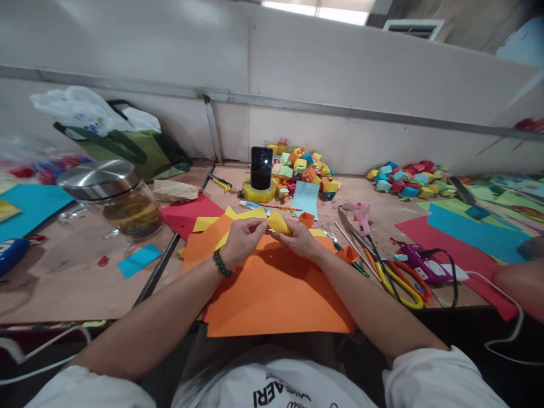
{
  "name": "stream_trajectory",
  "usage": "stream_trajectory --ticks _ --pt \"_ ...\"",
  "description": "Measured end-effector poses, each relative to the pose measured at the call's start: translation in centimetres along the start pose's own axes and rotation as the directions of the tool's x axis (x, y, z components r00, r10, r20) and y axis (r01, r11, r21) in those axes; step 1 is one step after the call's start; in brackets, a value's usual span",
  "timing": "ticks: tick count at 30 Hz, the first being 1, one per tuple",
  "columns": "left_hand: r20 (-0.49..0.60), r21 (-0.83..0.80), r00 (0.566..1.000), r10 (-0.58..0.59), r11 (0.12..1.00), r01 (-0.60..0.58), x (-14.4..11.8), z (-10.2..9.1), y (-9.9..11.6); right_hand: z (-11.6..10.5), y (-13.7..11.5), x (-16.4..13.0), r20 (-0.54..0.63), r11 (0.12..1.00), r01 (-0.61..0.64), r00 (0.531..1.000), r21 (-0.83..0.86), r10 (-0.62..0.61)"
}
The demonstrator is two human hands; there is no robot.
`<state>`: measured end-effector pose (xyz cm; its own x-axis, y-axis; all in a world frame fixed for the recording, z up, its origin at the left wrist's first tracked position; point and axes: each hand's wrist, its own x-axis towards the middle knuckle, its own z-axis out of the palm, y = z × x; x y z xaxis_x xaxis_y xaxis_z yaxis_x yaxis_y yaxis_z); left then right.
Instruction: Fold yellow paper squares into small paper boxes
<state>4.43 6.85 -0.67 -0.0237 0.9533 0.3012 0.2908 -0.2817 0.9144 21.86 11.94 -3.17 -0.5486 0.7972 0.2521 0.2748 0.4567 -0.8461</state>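
Observation:
Both my hands meet over a stack of orange paper at the table's front edge. Between them is a small piece of yellow paper, bent or folded. My left hand, with a green bead bracelet at the wrist, pinches its left edge. My right hand is closed around its right side; some of those fingers are hidden behind the paper. Yellow sheets lie beyond the orange stack. Small orange folded pieces sit near my right hand.
A phone stands in a yellow tape roll, beside piled paper cubes. Scissors and a pink glue gun lie right. A glass teapot stands left. Another person's arm reaches in at far right.

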Motion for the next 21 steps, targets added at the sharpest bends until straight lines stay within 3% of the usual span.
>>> stream_trajectory --ticks 8,14,21 --pt "0.013 0.174 0.996 0.087 0.981 -0.087 0.0 -0.1 0.1 0.0 -0.1 0.0 -0.012 0.999 0.013 1.0 -0.05 -0.014" --pt "0.088 0.1 0.996 0.003 0.995 -0.012 0.2 -0.4 0.0 0.0 -0.4 0.0 0.004 0.995 0.051 0.999 -0.089 -0.051" --pt "0.149 0.241 0.987 -0.057 0.97 0.02 0.3 0.2 -1.1 0.6 -0.7 -0.5 0.125 0.98 0.096 0.989 -0.175 -0.074"
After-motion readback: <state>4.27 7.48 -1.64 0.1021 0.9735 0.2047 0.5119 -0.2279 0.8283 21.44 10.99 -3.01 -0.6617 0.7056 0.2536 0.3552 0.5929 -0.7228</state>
